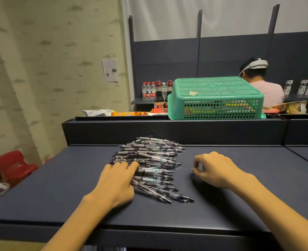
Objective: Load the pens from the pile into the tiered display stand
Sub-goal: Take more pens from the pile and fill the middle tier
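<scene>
Nearest, the left hand (116,183) is laid flat with straight fingers on the near-left edge of the pile of grey-and-clear plastic pens (149,163), which is spread on the dark blue shelf top (59,187). The right hand (215,170) is rested beside the pile, fingers curled, nothing seen held. No tiered display stand is seen, so loading is judged not yet begun. Beyond, an upturned green plastic basket (215,98) is seen.
</scene>
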A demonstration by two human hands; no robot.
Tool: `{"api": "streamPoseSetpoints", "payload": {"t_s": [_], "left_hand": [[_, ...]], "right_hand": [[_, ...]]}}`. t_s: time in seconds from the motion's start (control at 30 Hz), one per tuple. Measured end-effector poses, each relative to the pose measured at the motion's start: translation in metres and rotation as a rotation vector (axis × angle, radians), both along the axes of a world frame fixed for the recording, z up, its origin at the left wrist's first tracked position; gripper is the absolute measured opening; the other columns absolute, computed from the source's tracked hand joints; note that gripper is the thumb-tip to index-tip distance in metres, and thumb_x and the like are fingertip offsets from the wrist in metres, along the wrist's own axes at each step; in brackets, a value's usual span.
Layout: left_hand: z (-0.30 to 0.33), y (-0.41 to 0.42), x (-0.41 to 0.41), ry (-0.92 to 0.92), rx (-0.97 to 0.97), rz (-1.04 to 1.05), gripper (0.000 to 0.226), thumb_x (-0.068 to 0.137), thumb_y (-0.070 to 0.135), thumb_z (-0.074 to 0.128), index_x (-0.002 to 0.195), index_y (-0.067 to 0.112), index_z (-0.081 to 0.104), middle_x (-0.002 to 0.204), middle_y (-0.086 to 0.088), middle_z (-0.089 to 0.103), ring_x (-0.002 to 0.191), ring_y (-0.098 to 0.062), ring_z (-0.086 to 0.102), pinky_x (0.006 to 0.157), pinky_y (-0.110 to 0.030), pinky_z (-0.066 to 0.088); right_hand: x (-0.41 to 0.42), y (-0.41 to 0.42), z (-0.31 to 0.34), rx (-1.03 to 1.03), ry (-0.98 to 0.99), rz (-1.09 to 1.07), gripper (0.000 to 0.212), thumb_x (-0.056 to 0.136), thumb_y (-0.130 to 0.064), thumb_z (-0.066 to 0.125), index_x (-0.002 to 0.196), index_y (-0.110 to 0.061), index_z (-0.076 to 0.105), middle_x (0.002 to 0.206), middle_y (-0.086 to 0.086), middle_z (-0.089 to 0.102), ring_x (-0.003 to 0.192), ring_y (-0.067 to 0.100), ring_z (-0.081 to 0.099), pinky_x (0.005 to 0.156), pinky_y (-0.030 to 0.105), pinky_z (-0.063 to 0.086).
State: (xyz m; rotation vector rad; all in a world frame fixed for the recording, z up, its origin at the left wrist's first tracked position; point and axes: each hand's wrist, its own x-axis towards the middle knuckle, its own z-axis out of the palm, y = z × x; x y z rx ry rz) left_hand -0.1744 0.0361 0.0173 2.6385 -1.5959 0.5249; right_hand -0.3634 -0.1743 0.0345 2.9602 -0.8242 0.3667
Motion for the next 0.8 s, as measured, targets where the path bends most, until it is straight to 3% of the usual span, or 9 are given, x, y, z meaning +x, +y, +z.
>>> {"api": "streamPoseSetpoints", "payload": {"t_s": [0.2,0.4,0.5,0.63,0.8], "left_hand": [[-0.002,0.01,0.0,0.073,-0.025,-0.102,0.06,0.077,0.051,0.045,0.134,0.039,0.031,0.113,0.008,0.039,0.107,-0.014,0.036,0.091,-0.03,0.031],[-0.013,0.006,-0.01,0.374,-0.094,-0.328,0.069,0.081,0.052,0.055,0.141,0.053,0.02,0.146,0.012,0.013,0.136,-0.009,0.012,0.114,-0.032,0.016],[-0.017,-0.003,-0.003,0.379,-0.056,-0.3,0.076,0.082,0.058,0.051,0.145,0.048,0.01,0.145,0.014,0.02,0.136,-0.008,0.016,0.118,-0.036,0.009],[-0.018,-0.011,0.006,0.317,-0.088,-0.268,0.078,0.078,0.068,0.047,0.145,0.036,0.023,0.138,0.017,0.028,0.126,-0.006,0.028,0.109,-0.029,0.025],[-0.009,-0.017,0.011,0.382,-0.025,-0.251,0.08,0.067,0.078,0.051,0.134,0.036,0.034,0.124,0.015,0.036,0.113,-0.008,0.041,0.1,-0.031,0.039]], "right_hand": [[0.0,0.008,0.0,-0.01,-0.015,0.024,0.023,0.095,-0.044,0.049,0.102,-0.024,0.058,0.107,0.001,0.066,0.097,0.025,0.059,0.069,0.028,0.039],[0.001,0.016,-0.003,0.008,-0.022,0.032,0.024,0.096,-0.043,0.049,0.104,-0.023,0.058,0.107,0.001,0.066,0.095,0.023,0.06,0.068,0.026,0.038],[-0.003,0.016,-0.004,0.004,-0.026,0.018,0.023,0.096,-0.043,0.049,0.104,-0.024,0.058,0.107,0.001,0.067,0.095,0.024,0.06,0.068,0.027,0.038],[-0.01,0.008,-0.001,-0.037,-0.034,-0.033,0.025,0.096,-0.044,0.047,0.106,-0.024,0.057,0.107,0.002,0.067,0.097,0.025,0.06,0.068,0.027,0.038],[-0.012,0.0,0.0,-0.089,-0.032,-0.081,0.025,0.095,-0.042,0.046,0.108,-0.022,0.056,0.109,0.004,0.066,0.101,0.029,0.059,0.07,0.029,0.038]]}}
